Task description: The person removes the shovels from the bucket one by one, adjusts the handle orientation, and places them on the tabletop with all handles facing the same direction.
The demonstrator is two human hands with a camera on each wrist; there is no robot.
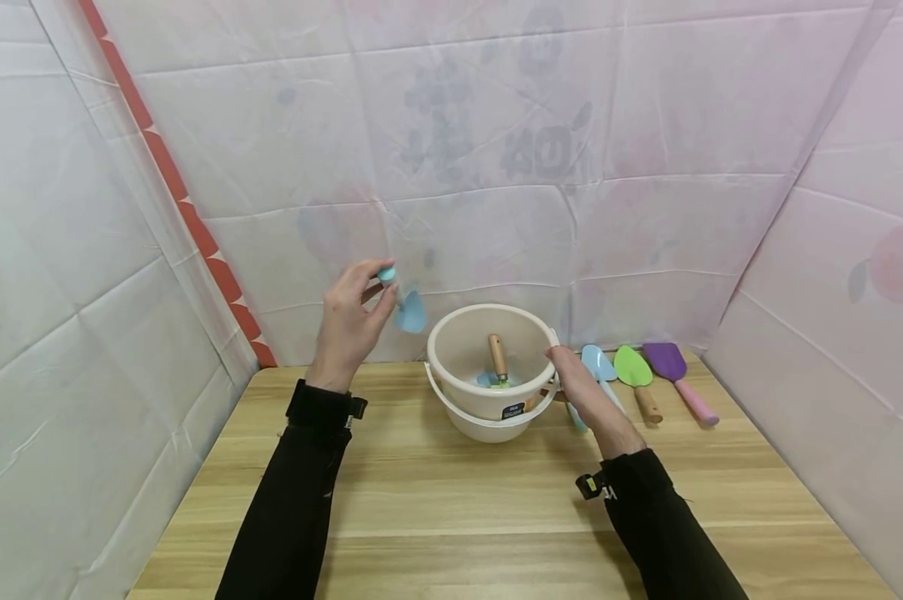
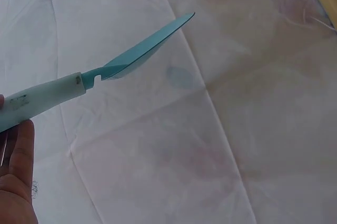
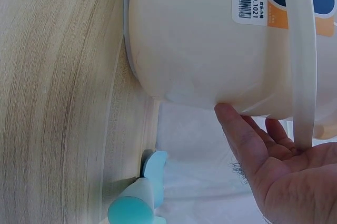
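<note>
A cream plastic bucket (image 1: 462, 333) stands on the wooden table (image 1: 451, 508) near the back wall. Inside it lies a wooden-handled trowel (image 1: 499, 357) with a green and blue blade. My left hand (image 1: 349, 321) is raised left of the bucket and pinches the pale handle of a teal toy shovel (image 1: 409, 310), whose blade (image 2: 150, 50) points toward the bucket. My right hand (image 1: 582, 387) rests against the bucket's right side, fingers (image 3: 242, 139) straight on its wall (image 3: 210, 39) beside the handle band.
Right of the bucket lie a light blue shovel (image 1: 597, 367), a green shovel with a wooden handle (image 1: 634, 375) and a purple shovel with a pink handle (image 1: 679, 375). White sheeting walls close in the back and both sides.
</note>
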